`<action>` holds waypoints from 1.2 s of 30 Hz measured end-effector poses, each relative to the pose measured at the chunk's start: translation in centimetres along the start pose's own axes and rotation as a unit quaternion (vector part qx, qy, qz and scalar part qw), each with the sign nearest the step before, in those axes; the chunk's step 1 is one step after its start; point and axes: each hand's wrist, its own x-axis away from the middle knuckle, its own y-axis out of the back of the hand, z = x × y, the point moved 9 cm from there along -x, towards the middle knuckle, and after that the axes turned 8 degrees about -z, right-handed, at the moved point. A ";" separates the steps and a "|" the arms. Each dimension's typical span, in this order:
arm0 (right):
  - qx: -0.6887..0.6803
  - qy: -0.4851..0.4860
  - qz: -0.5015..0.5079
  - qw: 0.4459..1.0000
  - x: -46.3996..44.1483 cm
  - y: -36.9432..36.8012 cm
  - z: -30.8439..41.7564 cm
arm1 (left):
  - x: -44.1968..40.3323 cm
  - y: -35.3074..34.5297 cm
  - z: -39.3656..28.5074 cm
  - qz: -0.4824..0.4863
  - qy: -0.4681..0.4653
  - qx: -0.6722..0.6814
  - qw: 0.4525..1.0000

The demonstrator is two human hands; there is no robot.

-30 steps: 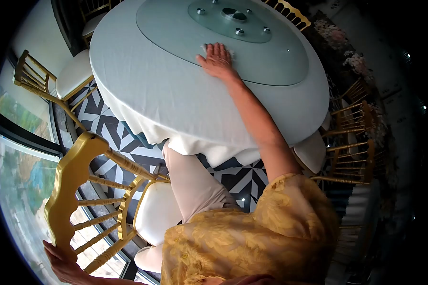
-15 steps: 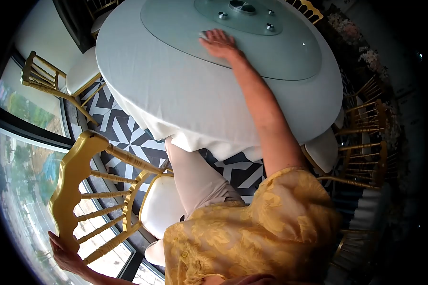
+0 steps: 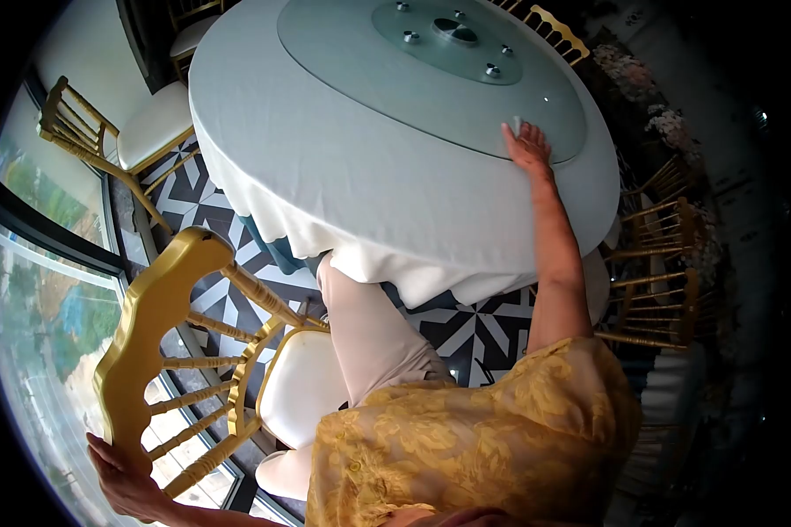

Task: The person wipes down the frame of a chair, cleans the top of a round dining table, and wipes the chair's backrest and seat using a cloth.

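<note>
At the right front of the round glass turntable (image 3: pixel 360 83), my right hand (image 3: pixel 529 149) reaches out at arm's length, palm down near the rim. A small bit of pale cloth (image 3: pixel 518 123) shows at its fingers; the rest is hidden under the hand. My left hand (image 3: pixel 123 479) is at the lower left, fingers wrapped round the back of a gold chair (image 3: pixel 171 263). That chair has a white seat (image 3: pixel 303 386), and one of my legs rests over it. The turntable lies on a table with a white tablecloth (image 3: pixel 325 193).
Several small metal discs (image 3: pixel 411 37) surround a larger hub (image 3: pixel 455 32) on the glass. Another gold chair (image 3: pixel 88 132) stands by the windows at left. More gold chairs (image 3: pixel 655 281) line the right side, with pale flowers (image 3: pixel 624 75) behind. The floor (image 3: pixel 211 211) is black-and-white patterned.
My right hand has swept right and nearer to me over the glass, to the turntable's right front rim. My left hand keeps its hold on the chair back. The view has shifted slightly.
</note>
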 end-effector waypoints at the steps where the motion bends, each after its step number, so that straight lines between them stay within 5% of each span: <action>1: -0.018 0.040 -0.015 0.999 0.7 0.2 3.9 | -0.1 -0.3 0.1 0.000 -0.001 0.001 1.000; 5: -0.077 0.189 0.032 0.978 3.4 -1.3 19.7 | -0.7 -0.7 1.5 -0.038 -0.028 -0.055 0.997; 10: -0.152 0.253 0.072 0.953 4.1 -2.6 34.7 | -0.3 -0.5 0.8 -0.056 -0.029 -0.029 0.998; 13: -0.190 0.285 0.116 0.932 4.1 -3.2 40.1 | 0.4 1.7 -0.9 -0.139 -0.078 -0.018 0.987; 17: -0.195 0.341 0.130 0.910 5.6 -2.6 40.8 | 0.2 1.2 -0.6 -0.077 -0.049 0.011 0.996; 21: -0.121 0.269 0.017 0.955 -2.1 -3.6 30.3 | 0.4 1.3 -0.8 -0.062 -0.065 0.040 0.995; 24: -0.086 0.166 -0.059 0.981 -7.8 -4.2 14.6 | 0.2 0.9 -0.7 -0.058 -0.063 0.040 0.996; 27: -0.026 0.027 -0.013 0.999 -8.0 -3.2 -1.1 | 0.1 0.8 -0.7 -0.073 -0.070 0.001 0.995; 29: -0.003 0.022 -0.048 0.999 -9.9 -5.7 -9.7 | 0.2 0.8 -0.6 -0.057 -0.049 -0.006 0.997; 33: 0.040 0.010 0.009 0.999 -3.6 -2.0 -10.0 | 0.0 0.3 0.1 -0.051 -0.045 -0.012 0.998; 36: 0.021 0.001 -0.052 0.998 2.5 2.1 -3.8 | -0.2 -0.2 0.2 -0.027 -0.050 0.002 0.998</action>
